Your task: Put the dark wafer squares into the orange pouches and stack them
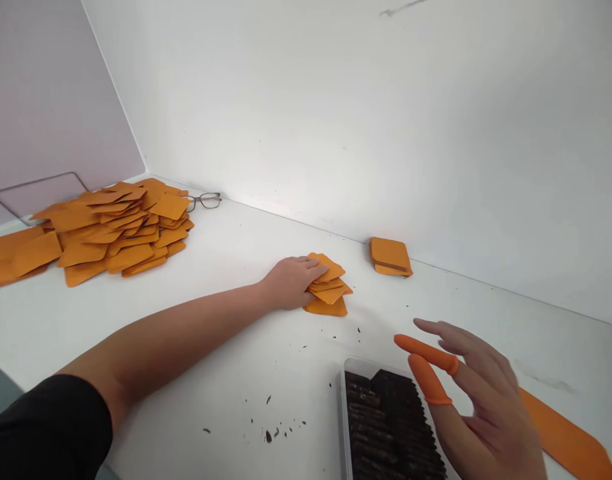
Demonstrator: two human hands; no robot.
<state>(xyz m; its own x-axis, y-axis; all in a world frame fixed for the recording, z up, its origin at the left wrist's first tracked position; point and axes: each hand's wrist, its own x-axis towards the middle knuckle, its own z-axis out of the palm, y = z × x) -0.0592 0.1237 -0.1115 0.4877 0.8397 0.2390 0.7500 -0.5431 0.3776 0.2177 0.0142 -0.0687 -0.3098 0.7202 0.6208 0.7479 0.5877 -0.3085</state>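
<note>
My left hand (293,283) reaches far out across the white table, its fingers closed over the edge of a small loose pile of orange paper envelopes (331,287). My right hand (481,393) hovers beside a clear plastic box (344,413). Orange finger cots (429,380) cover its thumb and index finger. Those two tips are close together but apart, with nothing between them, and the other fingers are stretched out. Rows of dark brown, flat, ridged-edged pieces (386,427) fill the box. Under my right hand, partly hidden, lies a longer orange piece (571,433).
A large heap of orange envelopes (121,230) covers the far left, in front of a thin metal frame (33,181). Eyeglasses (209,200) lie beside it. A neat stack of envelopes (390,255) sits against the white wall (311,120). Dark crumbs (269,437) dot the tabletop.
</note>
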